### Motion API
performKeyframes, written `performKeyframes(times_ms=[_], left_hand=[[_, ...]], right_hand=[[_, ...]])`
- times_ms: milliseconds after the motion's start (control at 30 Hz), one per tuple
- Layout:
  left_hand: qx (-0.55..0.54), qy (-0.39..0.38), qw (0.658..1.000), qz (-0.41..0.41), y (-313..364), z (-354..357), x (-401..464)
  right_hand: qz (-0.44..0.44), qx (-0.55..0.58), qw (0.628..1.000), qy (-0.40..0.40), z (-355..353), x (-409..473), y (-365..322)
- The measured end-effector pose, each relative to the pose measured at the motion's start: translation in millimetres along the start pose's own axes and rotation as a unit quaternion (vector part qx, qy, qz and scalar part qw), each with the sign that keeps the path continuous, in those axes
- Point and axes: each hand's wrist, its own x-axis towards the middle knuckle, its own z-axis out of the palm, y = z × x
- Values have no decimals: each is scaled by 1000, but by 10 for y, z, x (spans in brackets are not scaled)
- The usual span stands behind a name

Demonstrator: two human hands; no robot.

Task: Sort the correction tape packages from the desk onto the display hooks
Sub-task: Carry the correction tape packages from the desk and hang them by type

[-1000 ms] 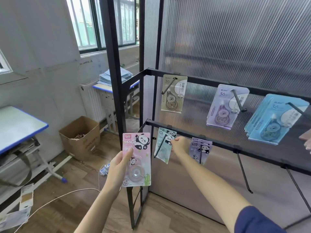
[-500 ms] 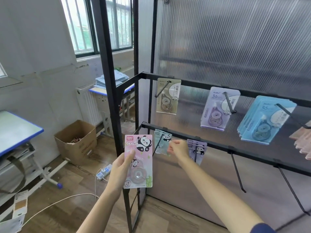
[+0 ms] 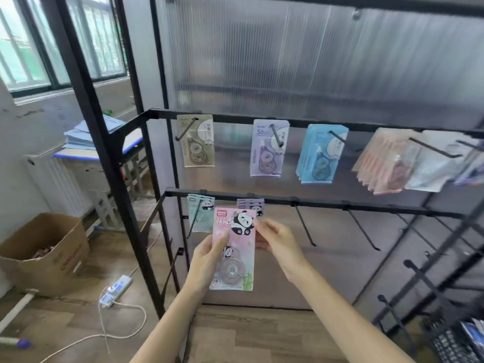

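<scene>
Pink panda package [image 3: 234,248] is up in front of the rack, upright, print facing us, and both hands are on it. The left hand [image 3: 208,260] grips the left edge, thumb laid across the front and fingers curled behind. The right hand [image 3: 279,243] comes in at the upper right edge and looks to be pinching it between thumb and fingers, though the fingertips are partly hidden behind the card.

Progress, as I read it: well under way, not finished. On the lower rail [image 3: 314,204] the teal panda packages [image 3: 200,214] hang at the left end, with the purple panda packages [image 3: 251,205] just beside them, mostly behind the pink card. Up on the top rail [image 3: 235,117] there are a beige package [image 3: 196,141], a lilac one [image 3: 267,149], a blue stack [image 3: 320,155] and a blurred pinkish bunch [image 3: 385,163] further right. This pink one is not yet hung, and the supply surface is out of view, so I cannot tell how many remain.

Room to move: right of the purple set the lower rail carries a bare hook [image 3: 305,226], then another bare hook [image 3: 362,231], both jutting out and down. The nearest one sits just right of the right hand, open air between, a likely home for pink. Watch the black upright post [image 3: 104,153] to the left and the hook tips poking forward.
</scene>
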Motion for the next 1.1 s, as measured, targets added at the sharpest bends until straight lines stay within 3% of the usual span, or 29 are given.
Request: performKeyframes(times_ms=[200, 367, 467, 633, 767, 967, 1100], left_hand=[[42, -53, 998, -9, -95, 319, -37], [71, -13, 997, 37, -88, 458, 103], [162, 3, 982, 93, -106, 543, 265], [320, 9, 943, 88, -315, 745, 570], [335, 1, 941, 50, -502, 828, 607], [351, 19, 933, 76, -650, 858, 586], [360, 28, 929, 84, -654, 867, 592]], right_hand=[[-10, -14, 997, 74, -475, -248, -11], [2, -25, 991, 128, -953, -386, 139], [32, -59, 987, 145, -1233, -399, 292], [62, -100, 980, 162, -1560, -290, 436], [73, -126, 975, 166, -1702, -200, 546], [70, -134, 977, 151, -1743, -103, 630], [58, -204, 964, 159, -1781, 211, 693]])
